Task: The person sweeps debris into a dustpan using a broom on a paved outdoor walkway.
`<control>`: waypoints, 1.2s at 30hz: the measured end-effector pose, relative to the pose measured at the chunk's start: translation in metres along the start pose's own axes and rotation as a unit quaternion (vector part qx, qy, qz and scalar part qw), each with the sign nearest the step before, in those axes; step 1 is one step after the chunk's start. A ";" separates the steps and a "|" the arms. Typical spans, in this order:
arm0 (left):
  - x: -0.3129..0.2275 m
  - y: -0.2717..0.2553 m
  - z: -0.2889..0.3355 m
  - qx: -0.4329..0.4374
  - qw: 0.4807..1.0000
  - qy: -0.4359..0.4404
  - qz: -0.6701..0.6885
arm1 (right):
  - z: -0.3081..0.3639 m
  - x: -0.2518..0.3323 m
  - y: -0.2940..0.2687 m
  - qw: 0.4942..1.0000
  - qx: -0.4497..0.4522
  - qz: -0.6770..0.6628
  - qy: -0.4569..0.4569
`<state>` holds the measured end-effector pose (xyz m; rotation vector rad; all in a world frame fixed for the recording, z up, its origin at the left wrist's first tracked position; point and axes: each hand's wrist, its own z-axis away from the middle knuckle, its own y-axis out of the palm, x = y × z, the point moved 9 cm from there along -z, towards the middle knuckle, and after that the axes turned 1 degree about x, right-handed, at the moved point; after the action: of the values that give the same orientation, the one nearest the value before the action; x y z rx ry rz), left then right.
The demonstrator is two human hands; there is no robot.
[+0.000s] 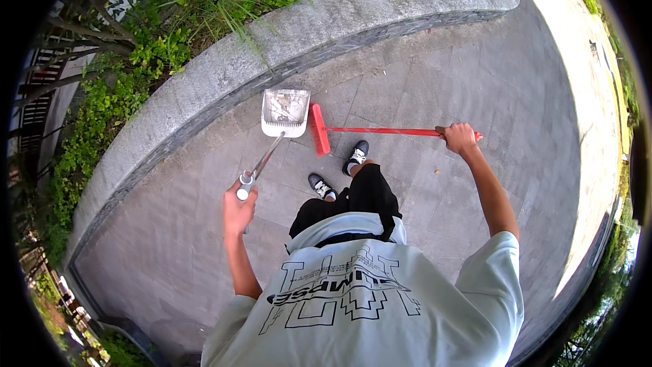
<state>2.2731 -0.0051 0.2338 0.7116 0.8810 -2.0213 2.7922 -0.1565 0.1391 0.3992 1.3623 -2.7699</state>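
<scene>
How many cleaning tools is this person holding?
2. A red broom is gripped at its handle end by the right hand, bristles beside the dustpan. A grey long-handled dustpan is held by the left hand, resting on the paving.

The left hand (pixel 239 212) hides the upper end of the dustpan (pixel 285 113) handle, and the right hand (pixel 459 137) covers part of the broom (pixel 380 131) stick. What lies in the dustpan is too small to tell. The trouser leg hides part of one shoe (pixel 322 185). The picture's lower edge cuts off the shirt (pixel 380 299).
</scene>
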 end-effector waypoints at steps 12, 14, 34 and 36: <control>-0.039 0.099 -0.037 0.004 0.999 -0.017 -0.033 | -0.052 -0.165 0.061 0.991 0.017 -0.039 0.128; -0.048 0.127 -0.055 0.012 0.999 -0.028 -0.029 | -0.043 -0.209 0.069 0.986 0.017 -0.051 0.155; -0.145 0.281 -0.136 0.095 0.990 -0.024 -0.104 | -0.071 -0.305 0.137 0.901 0.034 -0.310 0.302; -0.151 0.287 -0.135 0.106 0.986 -0.005 -0.125 | -0.072 -0.308 0.141 0.904 0.032 -0.318 0.284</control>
<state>2.6148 0.0428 0.1679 0.7346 0.7894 -2.3666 3.1248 -0.2134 0.0620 0.9947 1.7789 -3.3967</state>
